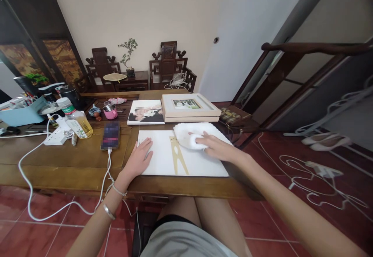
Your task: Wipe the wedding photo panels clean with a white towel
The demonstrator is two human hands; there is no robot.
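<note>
A large white board [157,160] with a tan, letter-like shape [176,158] printed on it lies flat at the table's front edge. My left hand [142,157] rests flat on the board's left side, fingers stretched out, holding nothing. Over the board's upper right, my right hand [214,145] has its fingers closed on a bunched part of a white cloth [189,129]. The cloth spreads across the board and covers its upper right part. My right fingertips are partly hidden in the cloth.
Behind the board are a photo print [145,112] and stacked frames [190,109]. To the left lie a charging phone [110,134], a bottle [76,120], a power strip [60,132] and a pink cup [110,112]. A white cable [29,187] hangs over the front edge.
</note>
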